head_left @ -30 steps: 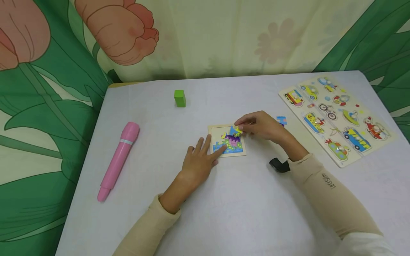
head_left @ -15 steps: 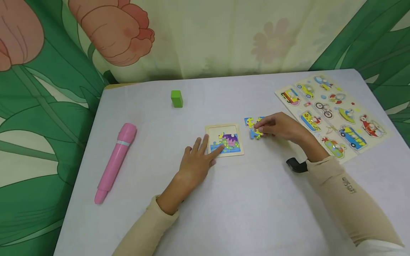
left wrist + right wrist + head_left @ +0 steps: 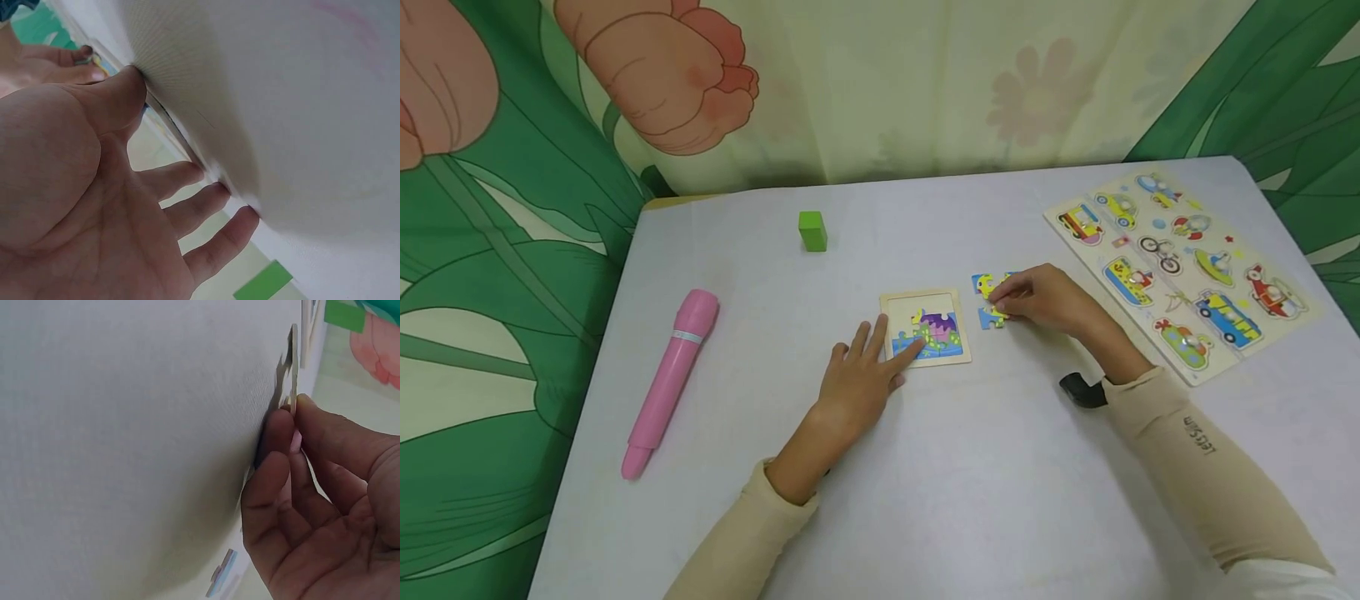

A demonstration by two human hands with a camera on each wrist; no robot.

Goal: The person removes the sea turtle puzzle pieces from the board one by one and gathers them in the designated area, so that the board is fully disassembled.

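A small square wooden puzzle tray (image 3: 919, 294) lies mid-table, its lower part filled with jigsaw pieces (image 3: 940, 329) in purple, pink, green and blue. My left hand (image 3: 855, 387) rests at its left side with fingers spread, the thumb reaching over the lower pieces. To the right of the tray, my right hand (image 3: 1048, 304) pinches a blue and yellow puzzle piece (image 3: 988, 318) between thumb and fingers; in the right wrist view this piece (image 3: 294, 359) shows edge-on. Just beyond it lies another blue and yellow piece (image 3: 981, 284), partly hidden by the fingers.
A large vehicle puzzle board (image 3: 1172, 275) lies at the right. A green block (image 3: 812, 232) stands toward the back, and a pink microphone-shaped stick (image 3: 672, 383) lies at the left. Another loose piece (image 3: 224, 572) shows low in the right wrist view. A black curved object (image 3: 1082, 390) juts beside the right sleeve.
My right hand has moved from the tray's upper right corner to the right, carrying the puzzle piece, and then shifted slightly left. My left hand has stayed on the tray.
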